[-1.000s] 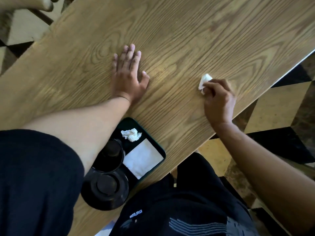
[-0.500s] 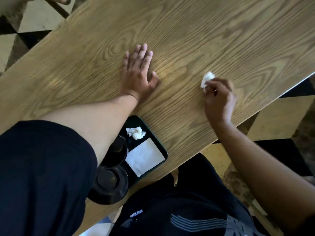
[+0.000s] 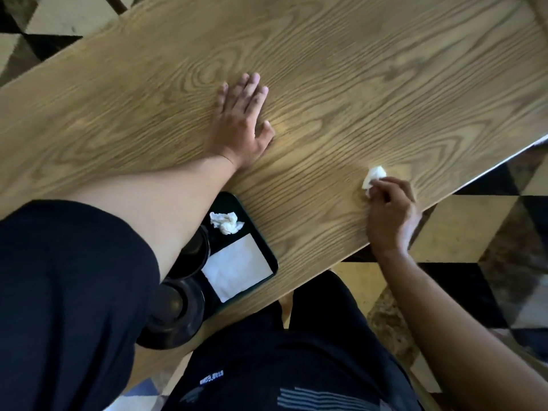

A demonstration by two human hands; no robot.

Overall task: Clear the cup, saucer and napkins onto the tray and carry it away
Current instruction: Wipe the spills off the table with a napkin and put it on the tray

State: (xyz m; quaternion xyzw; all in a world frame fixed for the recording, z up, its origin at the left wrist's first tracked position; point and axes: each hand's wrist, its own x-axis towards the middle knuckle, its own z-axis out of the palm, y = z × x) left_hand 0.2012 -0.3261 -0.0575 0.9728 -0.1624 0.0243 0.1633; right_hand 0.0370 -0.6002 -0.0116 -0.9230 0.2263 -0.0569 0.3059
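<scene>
While the left hand [image 3: 240,126] lies flat and spread on the bare table [image 3: 355,69], the right hand [image 3: 390,215] pinches a crumpled napkin [image 3: 374,176] near the table's edge; the tray [image 3: 261,241] holds cup [image 3: 194,250], saucer [image 3: 175,315] and napkins [image 3: 226,222] at the near edge.

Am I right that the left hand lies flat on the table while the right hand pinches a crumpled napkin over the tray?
Not quite. The head view shows the right hand pinching the crumpled napkin on the bare table, well right of the tray. The left hand does lie flat.
</scene>
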